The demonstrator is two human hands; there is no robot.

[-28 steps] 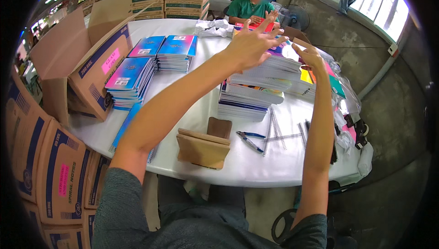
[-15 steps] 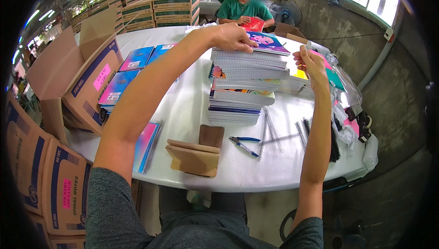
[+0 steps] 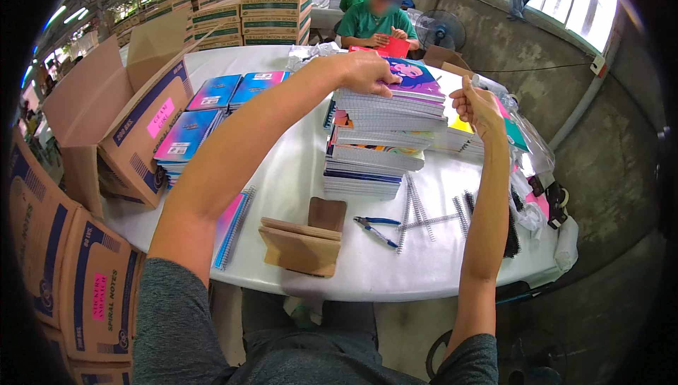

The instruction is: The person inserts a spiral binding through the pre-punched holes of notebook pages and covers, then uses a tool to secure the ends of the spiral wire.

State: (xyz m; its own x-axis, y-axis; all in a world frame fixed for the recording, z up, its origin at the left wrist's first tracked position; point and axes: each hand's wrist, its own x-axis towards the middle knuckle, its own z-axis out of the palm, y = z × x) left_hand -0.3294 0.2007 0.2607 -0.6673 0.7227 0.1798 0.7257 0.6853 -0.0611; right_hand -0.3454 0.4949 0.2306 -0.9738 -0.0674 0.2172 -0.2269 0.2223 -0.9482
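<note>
My left hand (image 3: 366, 74) rests at the top of a tall stack of page blocks (image 3: 374, 134), its fingers closed on the near-left edge of the top notebook (image 3: 417, 78), which has a purple cover with a pink-faced picture. To the right of the stack, my right hand (image 3: 478, 108) is held up with its fingers curled in. Whatever those fingers may hold is too small to make out. Behind that hand lie notebooks with a yellow cover (image 3: 460, 124). Loose wire spirals (image 3: 418, 208) lie in front of the stack beside blue-handled pliers (image 3: 378, 229).
A folded brown cardboard piece (image 3: 302, 244) stands near the front edge. Blue-pink spiral notebooks (image 3: 185, 134) are stacked at left by an open carton (image 3: 138, 134). Black spirals (image 3: 512, 233) and plastic wrap (image 3: 540, 152) lie at right. Across the table sits a person in green (image 3: 378, 21).
My left hand and the top notebook sit slightly lower in view, and more of the cover's picture shows. My right hand has moved slightly down. The person opposite has shifted the red item.
</note>
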